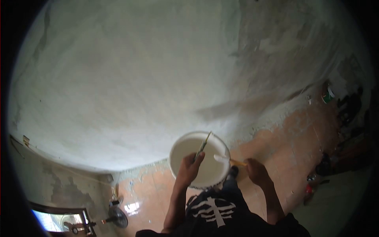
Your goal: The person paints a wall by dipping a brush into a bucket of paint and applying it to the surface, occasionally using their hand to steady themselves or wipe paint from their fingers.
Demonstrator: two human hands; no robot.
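My left hand (188, 169) is closed around a thin flat trowel (203, 146), seen nearly edge-on, with its tip pointing up over the far rim of a bucket. In my right hand (256, 172) is a putty knife (236, 162) with a yellowish handle. Its blade, coated in white, points left over the right side of the bucket. The round white bucket (179, 140) stands on the floor before me, with pale whitish material inside. My left hand partly covers its opening.
A wall (130, 79) with pale coating rises ahead, darker and patchy at upper right. Pinkish tiles (272, 158) cover the floor. A fan-like round object (117, 217) and a framed mirror (65, 221) are at lower left. A small green-and-white tub (328, 94) and dark clutter (349, 106) stand far right.
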